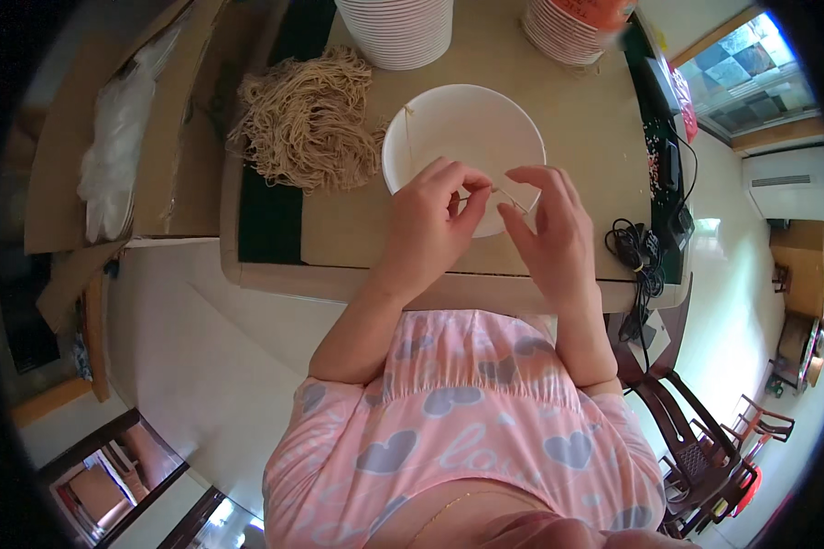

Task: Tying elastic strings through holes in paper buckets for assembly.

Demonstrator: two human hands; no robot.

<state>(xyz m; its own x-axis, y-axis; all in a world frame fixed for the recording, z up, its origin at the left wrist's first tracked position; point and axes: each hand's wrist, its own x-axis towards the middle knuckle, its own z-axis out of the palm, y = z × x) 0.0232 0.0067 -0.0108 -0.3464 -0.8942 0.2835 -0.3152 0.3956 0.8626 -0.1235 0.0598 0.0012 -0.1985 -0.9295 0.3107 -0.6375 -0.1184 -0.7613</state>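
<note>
A white paper bucket (467, 119) stands before me with its mouth facing up. Thin beige string (495, 189) runs to its rim at the far left, where a small end sticks out. Over the bucket's near side, my left hand (433, 215) pinches the string between thumb and forefinger. Close by on the right, my right hand (558, 229) has its thumb and forefinger apart, and a short loop or end of the string shows between them. Whether the string touches the right thumb, I cannot tell. To the left of the bucket lies a tangled heap of beige strings (309, 123).
A stack of white paper buckets (398, 32) stands at the far side, with an orange-and-white stack (577, 27) right of it. A cardboard box (183, 137) with clear plastic bags is on the left. Bundled black cables (639, 245) lie at the table's right edge.
</note>
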